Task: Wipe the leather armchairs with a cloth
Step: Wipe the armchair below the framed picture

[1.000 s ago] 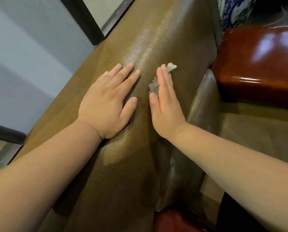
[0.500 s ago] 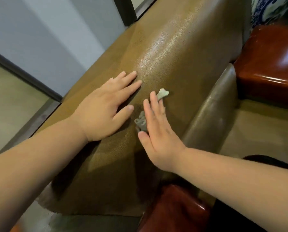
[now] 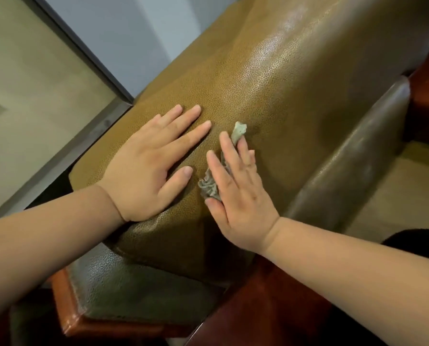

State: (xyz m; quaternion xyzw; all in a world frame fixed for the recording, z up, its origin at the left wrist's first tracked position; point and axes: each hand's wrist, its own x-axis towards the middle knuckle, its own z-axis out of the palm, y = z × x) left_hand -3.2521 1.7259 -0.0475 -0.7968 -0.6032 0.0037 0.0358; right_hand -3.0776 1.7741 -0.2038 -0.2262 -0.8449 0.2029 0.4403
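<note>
**Two hands on the olive leather armchair**

The person is leaning over the armchair back [image 3: 270, 101], the landmark here. The left hand [image 3: 151, 168] is lying flat on top of it, fingers straight and spread, holding nothing. Just beside it, toward the seat side, the right hand [image 3: 235, 193] is pressing a crumpled grey-green cloth [image 3: 209, 187] against the leather with straight fingers; one end of the cloth is sticking out past the fingertips. A brown wooden frame [image 3: 66, 310] is showing below the back.

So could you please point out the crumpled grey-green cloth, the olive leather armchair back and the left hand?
crumpled grey-green cloth [image 3: 209, 187], head view, bunched lower end.
olive leather armchair back [image 3: 270, 78], head view, glossy top.
left hand [image 3: 148, 168], head view, back of hand.
</note>
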